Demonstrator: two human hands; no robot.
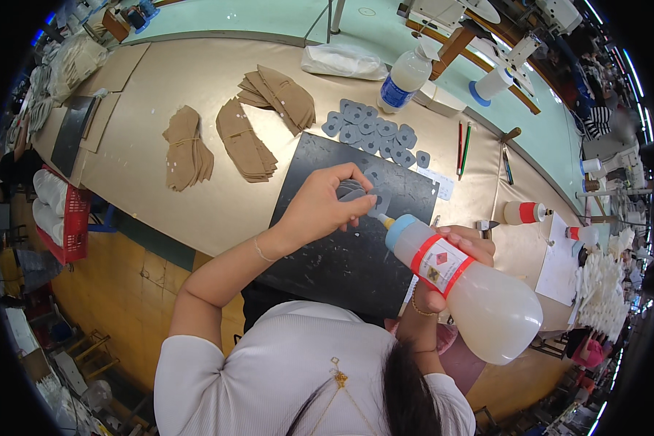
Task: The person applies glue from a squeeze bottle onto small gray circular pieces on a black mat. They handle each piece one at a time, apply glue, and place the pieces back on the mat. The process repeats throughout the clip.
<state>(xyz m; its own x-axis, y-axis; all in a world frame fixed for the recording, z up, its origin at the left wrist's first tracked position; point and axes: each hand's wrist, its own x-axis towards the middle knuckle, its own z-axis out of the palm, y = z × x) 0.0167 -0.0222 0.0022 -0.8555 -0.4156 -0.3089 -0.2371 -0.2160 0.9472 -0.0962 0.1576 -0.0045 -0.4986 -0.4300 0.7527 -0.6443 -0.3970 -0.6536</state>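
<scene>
Above the black board, my left hand grips a small stack of grey rounded pieces between thumb and curled fingers. My right hand is wrapped round a translucent squeeze bottle with a blue collar, a red-edged label and whitish contents. The bottle lies tilted, its yellow nozzle close to my left thumb and to a grey piece there; whether it touches is too small to tell. More grey pieces with dark centre spots are spread beyond the board's far edge.
Bundles of brown card-like pieces lie at the left. Behind stand a large bottle with a blue label and a white thread cone. Pencils and a smaller red-labelled bottle are at the right. A red basket is beside the table.
</scene>
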